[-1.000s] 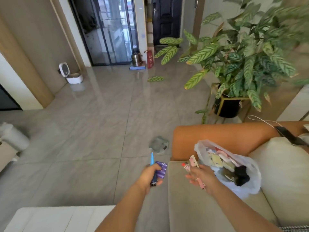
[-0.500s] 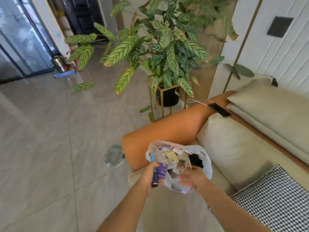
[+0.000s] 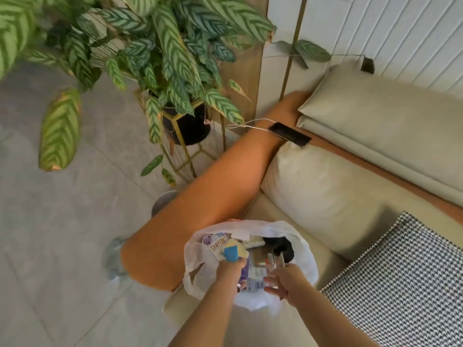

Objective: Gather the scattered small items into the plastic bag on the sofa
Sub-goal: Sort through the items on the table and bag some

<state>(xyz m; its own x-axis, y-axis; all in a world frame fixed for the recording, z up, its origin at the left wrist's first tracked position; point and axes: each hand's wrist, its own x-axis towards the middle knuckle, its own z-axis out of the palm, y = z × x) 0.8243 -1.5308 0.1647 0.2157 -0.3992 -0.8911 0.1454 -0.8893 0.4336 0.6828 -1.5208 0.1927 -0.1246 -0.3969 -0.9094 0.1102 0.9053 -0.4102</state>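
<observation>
A white plastic bag (image 3: 198, 251) stands open on the sofa seat beside the orange armrest (image 3: 213, 186), with several small items inside. Over its mouth, my left hand (image 3: 229, 270) grips a blue-capped item (image 3: 231, 253) together with a purple packet (image 3: 245, 271). My right hand (image 3: 288, 279) is also over the bag. It pinches a few thin small items (image 3: 275, 260) that point down into the bag; they are blurred.
A black phone (image 3: 289, 134) with a white cable lies on the armrest's far end. A large potted plant (image 3: 175, 58) on a gold stand is left of the sofa. A beige cushion (image 3: 320, 186) and a checked cushion (image 3: 400, 284) lie to the right of the bag.
Both hands have come from the sofa's edge to directly over the bag's mouth, still holding their items. The view has swung right and down onto the sofa.
</observation>
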